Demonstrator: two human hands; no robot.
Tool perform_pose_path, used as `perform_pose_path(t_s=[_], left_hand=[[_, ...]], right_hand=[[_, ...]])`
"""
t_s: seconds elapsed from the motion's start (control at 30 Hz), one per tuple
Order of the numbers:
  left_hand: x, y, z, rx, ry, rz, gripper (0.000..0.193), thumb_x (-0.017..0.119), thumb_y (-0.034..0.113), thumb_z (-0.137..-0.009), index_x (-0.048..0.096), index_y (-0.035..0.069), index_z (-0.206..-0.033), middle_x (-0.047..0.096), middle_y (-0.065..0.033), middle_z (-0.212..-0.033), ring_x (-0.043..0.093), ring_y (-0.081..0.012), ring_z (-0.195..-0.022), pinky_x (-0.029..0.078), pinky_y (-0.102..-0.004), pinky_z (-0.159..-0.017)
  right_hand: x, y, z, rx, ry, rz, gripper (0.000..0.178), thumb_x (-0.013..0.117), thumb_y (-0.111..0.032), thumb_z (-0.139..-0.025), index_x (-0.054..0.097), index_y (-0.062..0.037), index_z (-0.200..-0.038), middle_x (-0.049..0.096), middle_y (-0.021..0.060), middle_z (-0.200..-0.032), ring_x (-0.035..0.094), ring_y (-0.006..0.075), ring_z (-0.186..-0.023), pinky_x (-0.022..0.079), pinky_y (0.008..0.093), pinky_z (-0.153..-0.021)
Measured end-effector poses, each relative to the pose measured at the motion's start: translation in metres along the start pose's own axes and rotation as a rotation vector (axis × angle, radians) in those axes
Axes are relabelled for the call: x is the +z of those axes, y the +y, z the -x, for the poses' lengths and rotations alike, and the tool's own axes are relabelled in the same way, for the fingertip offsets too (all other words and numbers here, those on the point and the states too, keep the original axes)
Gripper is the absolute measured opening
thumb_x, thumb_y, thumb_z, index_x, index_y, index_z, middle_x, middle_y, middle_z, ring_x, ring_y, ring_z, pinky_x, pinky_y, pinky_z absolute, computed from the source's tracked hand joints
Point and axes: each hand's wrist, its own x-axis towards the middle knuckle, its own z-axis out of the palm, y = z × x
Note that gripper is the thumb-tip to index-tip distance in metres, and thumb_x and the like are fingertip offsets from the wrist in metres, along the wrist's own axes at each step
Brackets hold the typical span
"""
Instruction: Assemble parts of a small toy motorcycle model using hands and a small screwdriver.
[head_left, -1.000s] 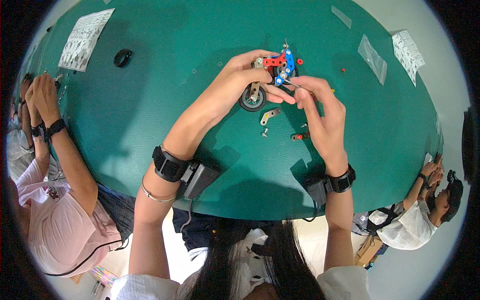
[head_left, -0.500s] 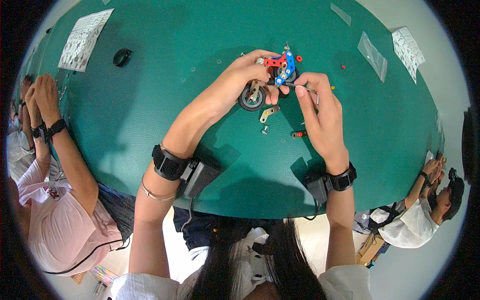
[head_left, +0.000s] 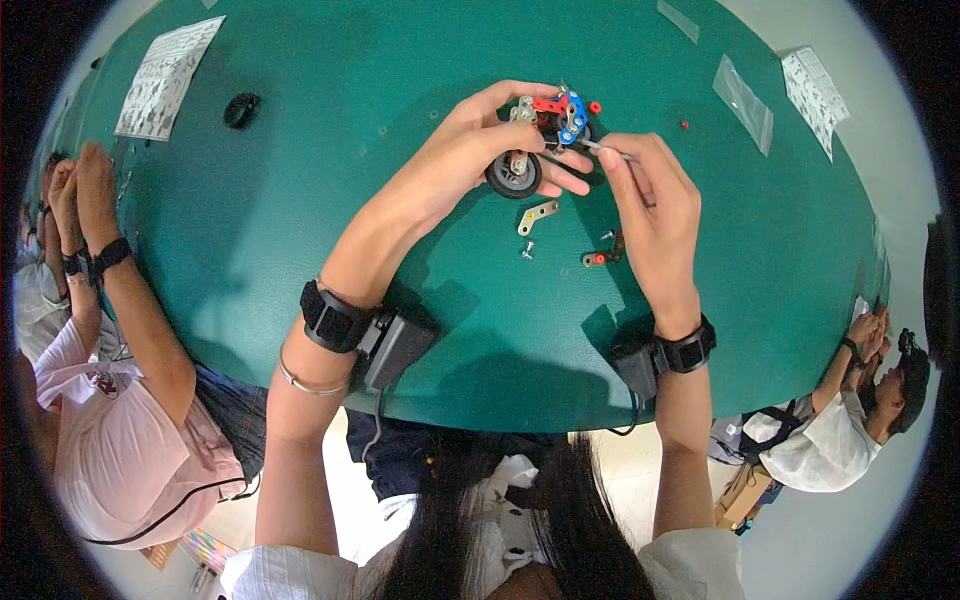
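Observation:
My left hand (head_left: 478, 140) is closed around a small toy motorcycle model (head_left: 550, 104) of red, blue and silvery perforated strips, held just over the green table. Its grey-hubbed black wheel (head_left: 514, 178) sticks out below my thumb, and a second wheel lies partly behind the blue strip (head_left: 575, 118). My right hand (head_left: 655, 190) pinches a thin metal hex key (head_left: 594, 146), whose tip reaches the lower end of the blue strip. My fingers hide part of the key. Close below the model lie a bent metal bracket (head_left: 537, 218) and loose screws (head_left: 528, 249).
A dark strip with a red piece (head_left: 597, 259) lies near my right wrist. Beyond are a red ring (head_left: 595, 107), a black tyre (head_left: 240, 110), a clear plastic bag (head_left: 744, 105) and printed sheets (head_left: 170, 80). Other people sit at both sides of the table (head_left: 330, 200).
The model has tilted slightly in my left hand. My right hand has turned the hex key, so its bent arm no longer hangs below my fingers.

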Motion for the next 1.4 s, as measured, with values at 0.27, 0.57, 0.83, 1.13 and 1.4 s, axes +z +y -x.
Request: perform_pose_path(t_s=[0.27,0.57,0.83,1.13,1.4], left_hand=[[-0.002,-0.001,-0.001,-0.059,0.004,-0.037,0.039,0.044,0.018,-0.094,0.043,-0.005,-0.126,0.064,-0.0281,-0.106,0.068,-0.0321,-0.092,0.058,-0.0353,-0.078],[0.002,-0.012,-0.005,0.074,0.022,-0.117,0.037,0.051,0.013,-0.093,0.044,-0.003,-0.125,0.063,-0.0191,-0.113,0.066,-0.0285,-0.100,0.055,-0.0316,-0.084],[0.001,-0.015,-0.009,0.109,-0.077,-0.314,0.034,0.061,0.013,-0.089,0.053,-0.003,-0.118,0.064,-0.0116,-0.114,0.065,-0.0178,-0.102,0.051,-0.0263,-0.086],[0.011,-0.019,-0.008,0.297,0.156,-0.422,0.032,0.071,0.000,-0.077,0.058,0.001,-0.106,0.064,0.0013,-0.090,0.055,-0.0034,-0.076,0.045,-0.0207,-0.064],[0.021,-0.014,-0.006,0.403,0.354,-0.743,0.022,0.072,0.003,-0.076,0.059,-0.001,-0.093,0.059,0.0008,-0.073,0.047,-0.0026,-0.066,0.040,-0.0228,-0.056]], right_hand=[[0.000,-0.005,0.002,0.010,0.022,0.056,0.010,0.054,-0.010,-0.094,0.059,-0.0045,-0.099,0.059,0.0110,-0.085,0.060,0.0261,-0.073,0.047,0.0335,-0.064],[0.001,0.002,0.003,-0.140,0.049,0.128,0.008,0.058,-0.013,-0.091,0.062,-0.0085,-0.096,0.058,0.0082,-0.080,0.059,0.0249,-0.068,0.046,0.0331,-0.059],[-0.004,-0.001,0.005,-0.136,0.109,0.222,0.008,0.063,-0.015,-0.087,0.064,-0.0107,-0.094,0.062,0.0069,-0.075,0.059,0.0222,-0.059,0.046,0.0330,-0.053],[-0.004,0.001,0.006,-0.177,0.088,0.258,0.006,0.065,-0.018,-0.086,0.065,-0.0156,-0.092,0.060,0.0021,-0.063,0.056,0.0176,-0.051,0.042,0.0314,-0.047],[-0.006,-0.003,0.007,-0.125,0.043,0.245,0.007,0.065,-0.021,-0.087,0.062,-0.0145,-0.089,0.059,0.0025,-0.062,0.056,0.0193,-0.052,0.042,0.0337,-0.048]])
